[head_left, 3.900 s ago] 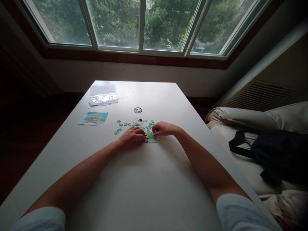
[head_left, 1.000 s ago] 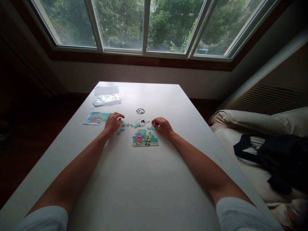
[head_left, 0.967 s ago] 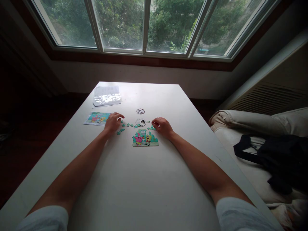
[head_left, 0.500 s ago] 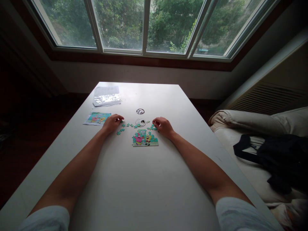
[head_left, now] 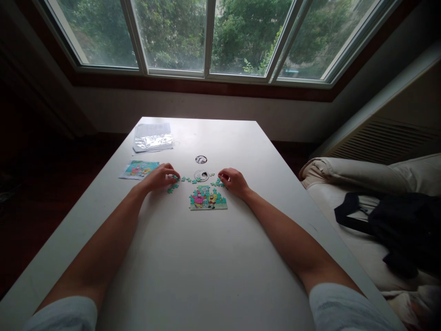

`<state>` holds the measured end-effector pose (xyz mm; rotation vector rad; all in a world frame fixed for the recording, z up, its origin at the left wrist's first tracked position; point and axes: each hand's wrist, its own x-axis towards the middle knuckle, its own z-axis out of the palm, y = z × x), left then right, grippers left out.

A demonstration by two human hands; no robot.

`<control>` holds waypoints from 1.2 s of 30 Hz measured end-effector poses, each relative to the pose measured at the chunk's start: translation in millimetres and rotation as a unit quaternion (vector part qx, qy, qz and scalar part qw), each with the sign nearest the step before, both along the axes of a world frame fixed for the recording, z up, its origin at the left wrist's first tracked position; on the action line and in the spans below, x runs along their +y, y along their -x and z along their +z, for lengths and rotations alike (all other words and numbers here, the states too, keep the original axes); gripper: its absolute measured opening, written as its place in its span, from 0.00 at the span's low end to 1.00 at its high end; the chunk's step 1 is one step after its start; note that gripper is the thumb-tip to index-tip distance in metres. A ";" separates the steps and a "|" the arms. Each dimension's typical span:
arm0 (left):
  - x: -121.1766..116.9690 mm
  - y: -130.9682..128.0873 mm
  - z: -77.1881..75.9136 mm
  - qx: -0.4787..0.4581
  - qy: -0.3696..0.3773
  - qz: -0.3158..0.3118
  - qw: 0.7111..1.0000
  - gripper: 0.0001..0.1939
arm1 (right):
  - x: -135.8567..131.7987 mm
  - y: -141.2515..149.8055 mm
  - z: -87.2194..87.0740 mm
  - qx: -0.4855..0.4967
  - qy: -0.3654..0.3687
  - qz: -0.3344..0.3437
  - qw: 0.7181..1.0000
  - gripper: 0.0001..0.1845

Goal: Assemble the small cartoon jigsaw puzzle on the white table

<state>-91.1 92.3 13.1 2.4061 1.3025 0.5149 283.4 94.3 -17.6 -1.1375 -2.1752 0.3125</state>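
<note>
A partly assembled cartoon jigsaw (head_left: 208, 199) lies mid-table on the white table (head_left: 206, 276). Loose teal pieces (head_left: 188, 179) are scattered just beyond it. My left hand (head_left: 159, 177) rests left of the jigsaw, its thumb and fingertips pinched on a small loose piece at the left end of the scatter. My right hand (head_left: 234, 181) lies right of the jigsaw with fingers curled, their tips among the teal pieces at its upper right corner. What those fingers hold, if anything, is too small to make out.
A printed reference picture (head_left: 138, 169) lies left of my left hand, with a crinkled clear plastic bag (head_left: 152, 136) farther back. Two small round objects (head_left: 201, 167) sit beyond the pieces. A pale sofa (head_left: 347, 172) with a black bag (head_left: 396, 225) stands right of the table. Windows run along the far wall.
Both hands left the jigsaw and spread apart to the loose pieces. In the last second my left hand edged right and closed its fingertips on a piece; my right hand barely moved.
</note>
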 end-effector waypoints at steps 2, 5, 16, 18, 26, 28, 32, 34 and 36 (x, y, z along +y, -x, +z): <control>-0.6 0.4 0.4 0.005 -0.016 0.001 1.000 0.13 | -0.4 0.2 0.4 -0.002 0.001 -0.001 1.000 0.05; 0.6 2.1 -2.7 -0.001 -0.032 0.005 0.999 0.12 | -0.8 0.2 0.8 -0.002 0.001 -0.001 1.000 0.05; -0.2 -2.5 -3.9 0.003 -0.021 -0.003 1.000 0.12 | -1.4 -0.4 1.5 -0.005 0.006 0.002 1.000 0.06; -0.1 -3.2 -4.6 0.003 -0.017 -0.002 1.000 0.11 | -1.1 -0.3 1.2 -0.004 0.003 0.003 1.000 0.06; -0.6 -5.4 -6.5 -0.011 -0.007 0.008 1.000 0.12 | -0.1 0.4 0.3 -0.007 0.006 0.003 1.000 0.06; -0.2 -5.0 -6.9 -0.014 -0.012 0.008 1.000 0.12 | -0.3 0.5 0.4 -0.007 0.005 0.002 1.000 0.06; 0.6 -4.2 -9.0 -0.020 -0.024 0.007 0.999 0.12 | -0.9 0.5 0.4 -0.008 0.004 0.004 1.000 0.05; 1.1 -4.0 -10.2 -0.021 -0.025 0.005 0.999 0.13 | -1.0 0.4 0.3 -0.008 0.003 0.004 1.000 0.06; 1.7 -3.9 -10.9 -0.022 -0.025 0.004 0.999 0.12 | -0.9 0.5 0.1 -0.009 0.003 0.004 1.000 0.06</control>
